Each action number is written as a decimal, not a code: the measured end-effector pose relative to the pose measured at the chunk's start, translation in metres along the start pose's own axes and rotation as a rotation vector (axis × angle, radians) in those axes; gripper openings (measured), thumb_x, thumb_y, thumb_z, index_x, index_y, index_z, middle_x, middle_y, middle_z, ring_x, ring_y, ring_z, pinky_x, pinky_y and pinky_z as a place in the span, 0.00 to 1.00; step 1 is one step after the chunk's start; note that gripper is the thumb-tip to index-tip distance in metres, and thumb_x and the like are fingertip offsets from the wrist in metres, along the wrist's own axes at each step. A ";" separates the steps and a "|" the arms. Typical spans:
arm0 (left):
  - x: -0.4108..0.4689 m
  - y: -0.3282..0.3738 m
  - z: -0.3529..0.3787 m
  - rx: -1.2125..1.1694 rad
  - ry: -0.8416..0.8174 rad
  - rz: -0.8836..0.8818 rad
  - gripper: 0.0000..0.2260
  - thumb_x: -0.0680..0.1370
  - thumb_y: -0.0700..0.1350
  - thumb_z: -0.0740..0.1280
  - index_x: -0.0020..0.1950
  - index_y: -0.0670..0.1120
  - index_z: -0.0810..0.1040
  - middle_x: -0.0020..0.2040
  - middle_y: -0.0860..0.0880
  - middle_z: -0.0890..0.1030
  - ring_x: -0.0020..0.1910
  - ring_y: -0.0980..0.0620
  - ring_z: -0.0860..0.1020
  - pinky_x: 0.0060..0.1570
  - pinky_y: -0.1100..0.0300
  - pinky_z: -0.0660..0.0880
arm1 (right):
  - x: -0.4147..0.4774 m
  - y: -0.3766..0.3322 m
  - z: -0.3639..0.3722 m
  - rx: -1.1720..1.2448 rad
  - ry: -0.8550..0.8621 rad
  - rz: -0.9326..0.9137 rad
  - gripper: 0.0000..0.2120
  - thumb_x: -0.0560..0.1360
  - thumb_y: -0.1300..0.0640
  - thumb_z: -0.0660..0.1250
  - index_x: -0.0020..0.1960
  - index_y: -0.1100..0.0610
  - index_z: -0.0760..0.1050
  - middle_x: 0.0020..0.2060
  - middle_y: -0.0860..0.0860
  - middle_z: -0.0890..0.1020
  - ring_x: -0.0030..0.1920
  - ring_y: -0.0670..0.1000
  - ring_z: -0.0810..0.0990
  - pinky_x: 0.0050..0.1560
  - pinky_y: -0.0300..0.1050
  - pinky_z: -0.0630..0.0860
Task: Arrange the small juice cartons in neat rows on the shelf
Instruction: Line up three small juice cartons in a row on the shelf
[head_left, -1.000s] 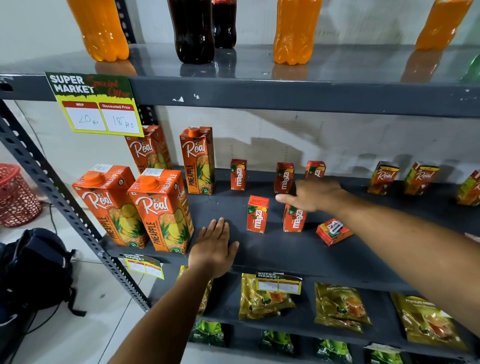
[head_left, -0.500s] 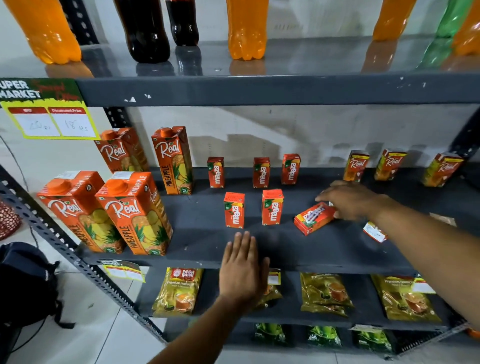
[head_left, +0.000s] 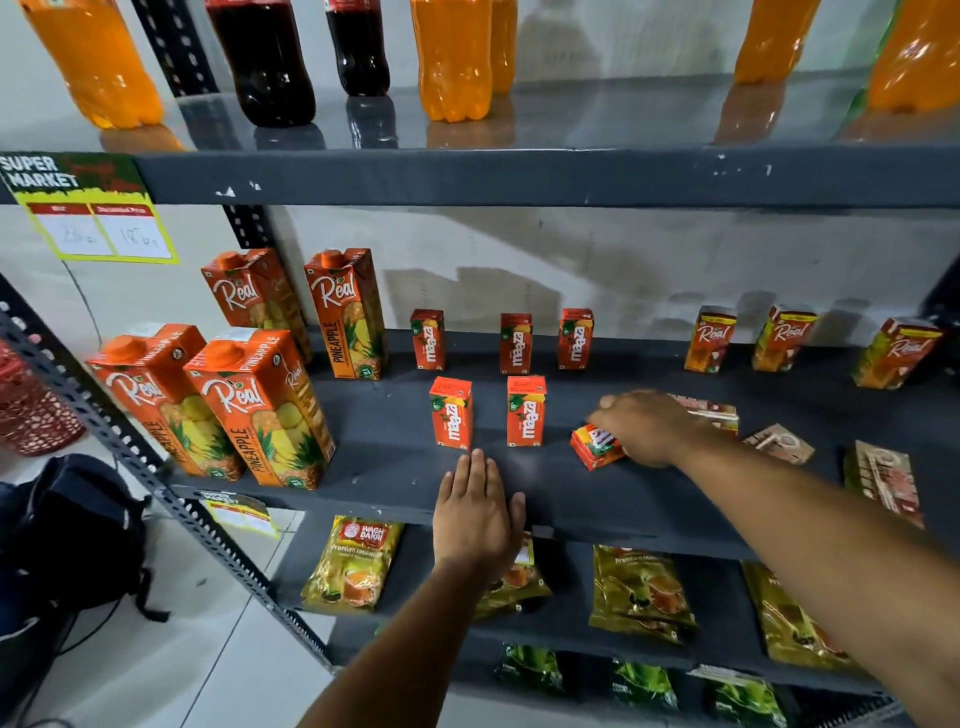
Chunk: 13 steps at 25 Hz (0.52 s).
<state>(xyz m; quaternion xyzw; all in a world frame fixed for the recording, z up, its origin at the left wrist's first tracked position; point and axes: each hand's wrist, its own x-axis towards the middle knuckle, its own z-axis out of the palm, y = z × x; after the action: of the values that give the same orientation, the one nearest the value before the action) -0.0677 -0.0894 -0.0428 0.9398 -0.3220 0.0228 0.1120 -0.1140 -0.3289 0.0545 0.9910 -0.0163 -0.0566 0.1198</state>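
Small red Maaza cartons stand on the dark shelf (head_left: 395, 467): three in a back row (head_left: 516, 343) and two in a front row (head_left: 525, 410). One more Maaza carton (head_left: 595, 447) lies on its side to the right of the front row. My right hand (head_left: 649, 428) rests over it, fingers curled on it. My left hand (head_left: 475, 512) lies flat on the shelf's front edge, fingers spread, holding nothing. Three small Real cartons (head_left: 709, 340) stand at the back right. Several small cartons (head_left: 883, 480) lie flat at the right.
Tall Real pineapple cartons (head_left: 260, 405) fill the shelf's left end. Soda bottles (head_left: 452, 57) stand on the shelf above. Tea pouches (head_left: 358, 564) lie on the shelf below. A dark backpack (head_left: 67, 535) sits on the floor at left, by a red basket (head_left: 31, 405).
My right hand left the standing front-row carton and moved right onto the lying Maaza carton. The view shifted right. My left hand stayed flat on the shelf edge.
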 end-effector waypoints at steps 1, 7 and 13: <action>0.000 0.000 0.000 0.004 0.000 0.003 0.31 0.80 0.59 0.43 0.77 0.40 0.51 0.79 0.41 0.53 0.78 0.45 0.49 0.75 0.51 0.46 | -0.001 0.001 0.002 0.079 0.045 0.061 0.21 0.71 0.54 0.69 0.63 0.51 0.72 0.57 0.53 0.78 0.56 0.55 0.76 0.54 0.52 0.73; 0.001 -0.001 0.001 0.021 -0.020 0.012 0.31 0.80 0.59 0.41 0.77 0.40 0.50 0.79 0.41 0.51 0.78 0.45 0.47 0.75 0.51 0.44 | 0.001 -0.034 0.022 0.806 0.607 0.592 0.24 0.62 0.50 0.79 0.51 0.58 0.73 0.48 0.56 0.79 0.47 0.56 0.78 0.44 0.48 0.74; 0.002 -0.004 0.003 0.027 -0.044 0.019 0.32 0.80 0.60 0.40 0.78 0.41 0.49 0.80 0.42 0.49 0.78 0.45 0.45 0.74 0.52 0.42 | 0.012 -0.059 0.044 1.030 0.720 0.819 0.28 0.61 0.48 0.80 0.51 0.59 0.69 0.48 0.57 0.77 0.48 0.57 0.79 0.37 0.42 0.72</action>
<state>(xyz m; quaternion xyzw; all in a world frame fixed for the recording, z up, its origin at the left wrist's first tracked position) -0.0639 -0.0886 -0.0462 0.9383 -0.3331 0.0076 0.0920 -0.1064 -0.2828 -0.0034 0.7935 -0.3682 0.3351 -0.3499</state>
